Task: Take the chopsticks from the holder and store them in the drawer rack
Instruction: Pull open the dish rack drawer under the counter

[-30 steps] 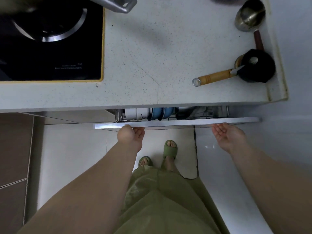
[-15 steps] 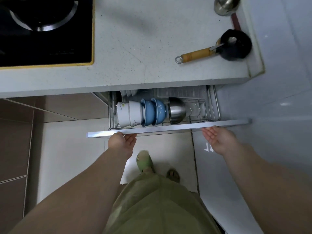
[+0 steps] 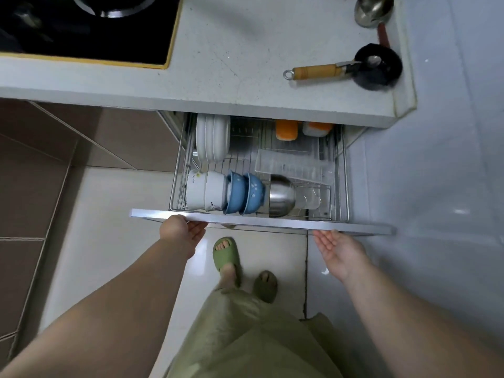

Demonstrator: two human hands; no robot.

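Note:
The wire drawer rack (image 3: 344, 170) stands pulled out from under the counter, its white drawer front (image 3: 261, 221) nearest me. My left hand (image 3: 182, 232) hooks its fingers under the front's left part. My right hand (image 3: 338, 248) is palm up just under the front's right part, fingers apart and touching its lower edge. Inside the rack lie white plates (image 3: 212, 140), white bowls (image 3: 206, 190), blue bowls (image 3: 245, 193), a steel bowl (image 3: 281, 196) and a clear plastic tray (image 3: 294, 166). No chopsticks or holder show in this view.
On the counter (image 3: 245, 64) sit a black stove (image 3: 87, 28) at the left, a black pot with a wooden handle (image 3: 376, 66) and a steel ladle (image 3: 373, 9) at the right. Orange-lidded boxes (image 3: 286, 129) sit at the rack's back. My feet in green slippers (image 3: 226, 255) stand below.
The drawer has slid far out toward me with both hands on its front, exposing plates, tray and boxes. I have stepped back.

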